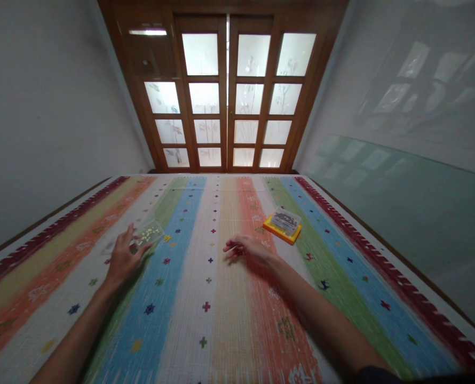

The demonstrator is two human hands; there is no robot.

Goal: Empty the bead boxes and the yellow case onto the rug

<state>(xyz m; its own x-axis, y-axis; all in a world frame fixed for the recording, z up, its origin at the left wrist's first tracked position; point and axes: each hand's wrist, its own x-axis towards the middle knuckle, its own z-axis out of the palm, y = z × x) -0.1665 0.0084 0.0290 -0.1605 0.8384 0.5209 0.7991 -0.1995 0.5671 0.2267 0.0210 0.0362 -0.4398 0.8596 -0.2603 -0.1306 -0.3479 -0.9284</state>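
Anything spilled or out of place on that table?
Possibly: a small yellow patch lies right of the clear container by the left hand. It looks brighter than the yellow motifs on the tablecloth, but I can't tell whether it's loose pieces.

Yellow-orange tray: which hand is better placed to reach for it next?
Probably the right hand: it is nearer the yellow-orange tray, though whether it holds anything is unclear. The left hand is farther off, at the clear container with pale pieces.

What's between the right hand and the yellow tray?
In the head view, only striped tablecloth shows between the right hand and the yellow tray.
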